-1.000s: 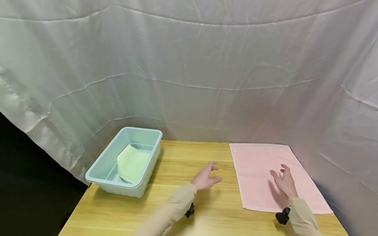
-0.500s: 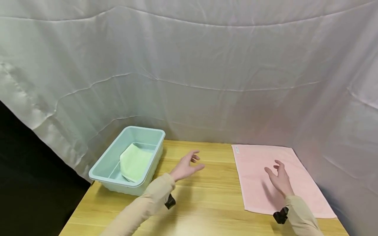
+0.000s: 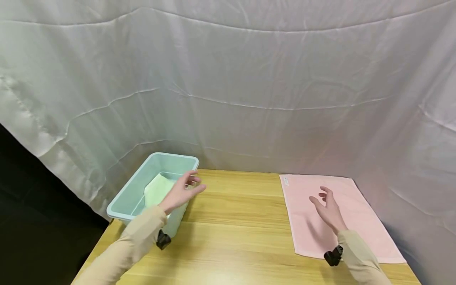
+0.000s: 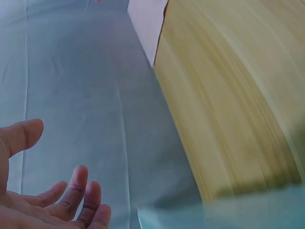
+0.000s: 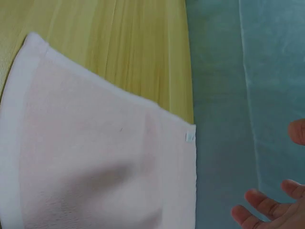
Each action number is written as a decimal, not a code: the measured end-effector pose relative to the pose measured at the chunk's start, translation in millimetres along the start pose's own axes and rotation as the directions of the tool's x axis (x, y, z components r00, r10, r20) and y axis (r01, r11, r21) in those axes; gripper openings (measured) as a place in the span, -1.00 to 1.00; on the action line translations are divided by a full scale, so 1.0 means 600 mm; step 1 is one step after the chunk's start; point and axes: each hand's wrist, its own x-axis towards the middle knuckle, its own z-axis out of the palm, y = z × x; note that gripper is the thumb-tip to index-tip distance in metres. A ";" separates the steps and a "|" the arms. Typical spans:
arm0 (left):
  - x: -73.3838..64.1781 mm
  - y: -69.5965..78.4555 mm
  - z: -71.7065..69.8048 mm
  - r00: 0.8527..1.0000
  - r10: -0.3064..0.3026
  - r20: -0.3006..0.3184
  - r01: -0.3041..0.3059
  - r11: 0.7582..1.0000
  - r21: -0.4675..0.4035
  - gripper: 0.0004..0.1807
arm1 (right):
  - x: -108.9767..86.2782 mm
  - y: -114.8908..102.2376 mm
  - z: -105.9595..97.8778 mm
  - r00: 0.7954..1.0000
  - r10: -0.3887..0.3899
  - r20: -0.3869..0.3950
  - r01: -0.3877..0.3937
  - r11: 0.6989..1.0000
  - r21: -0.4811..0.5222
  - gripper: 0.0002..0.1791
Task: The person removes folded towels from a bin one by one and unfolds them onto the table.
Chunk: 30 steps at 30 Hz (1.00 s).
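My left hand (image 3: 179, 193) hovers at the right side of a pale blue plastic basin (image 3: 121, 215), fingers loosely bent and holding nothing. Inside the basin lies a light green cloth (image 3: 155, 190), partly hidden behind that hand. In the left wrist view the thumb and fingers of the left hand (image 4: 52, 195) stand apart, and a blurred strip of the basin rim (image 4: 248, 212) crosses the bottom. Above a pink towel (image 3: 360, 221) spread flat at the right, my right hand (image 3: 328, 209) hangs with relaxed, parted fingers, casting a shadow on it. A small white label (image 5: 190, 137) marks one towel corner.
The wooden table (image 3: 235, 237) stretches between basin and towel. A grey curtain (image 3: 249, 79) hangs along the table's back and right side. Black cloth or dark space (image 3: 35, 221) lies beyond the left edge. Each sleeve carries a small black wrist camera (image 3: 333, 256).
My left hand has travelled left, from mid-table to the basin's right side. The right hand has drifted slightly left and farther forward over the towel. Basin, green cloth and towel stay in place.
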 end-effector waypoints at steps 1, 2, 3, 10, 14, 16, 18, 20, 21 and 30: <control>-0.003 -0.005 -0.013 1.000 -0.009 -0.010 0.009 1.000 0.003 -0.26 | -0.001 -0.004 0.002 1.000 -0.005 0.000 0.005 1.000 0.003 -0.10; -0.007 -0.010 -0.025 1.000 -0.018 -0.018 0.018 1.000 0.004 -0.26 | -0.001 -0.008 0.003 1.000 -0.010 0.001 0.010 1.000 0.006 -0.11; -0.011 -0.015 -0.036 0.999 -0.026 -0.025 0.026 1.000 0.008 -0.25 | -0.002 -0.012 0.005 1.000 -0.015 0.001 0.015 1.000 0.003 -0.11; -0.034 -0.055 -0.106 0.995 -0.036 -0.090 0.041 0.998 0.053 -0.23 | -0.007 -0.042 0.019 0.997 -0.077 0.009 0.077 0.997 -0.014 -0.16; -0.047 -0.079 -0.140 0.991 -0.044 -0.130 0.054 0.996 0.068 -0.23 | -0.009 -0.053 0.026 0.994 -0.110 0.018 0.110 0.994 -0.025 -0.18; -0.053 -0.090 -0.156 0.987 -0.045 -0.157 0.060 0.994 0.088 -0.23 | -0.010 -0.056 0.029 0.992 -0.123 0.021 0.123 0.992 -0.025 -0.19; -0.060 -0.101 -0.169 0.983 -0.044 -0.181 0.067 0.990 0.121 -0.22 | -0.010 -0.060 0.031 0.990 -0.137 0.024 0.138 0.990 -0.027 -0.20; -0.065 -0.113 -0.181 0.978 -0.037 -0.206 0.071 0.985 0.159 -0.21 | -0.011 -0.064 0.033 0.988 -0.149 0.025 0.150 0.988 -0.030 -0.21; -0.068 -0.118 -0.187 0.975 -0.037 -0.217 0.076 0.982 0.174 -0.21 | -0.012 -0.066 0.035 0.987 -0.156 0.025 0.157 0.987 -0.029 -0.21; -0.082 -0.153 -0.220 0.969 -0.044 -0.243 0.104 0.964 0.243 -0.19 | -0.020 -0.081 0.045 0.976 -0.213 0.035 0.214 0.976 -0.035 -0.27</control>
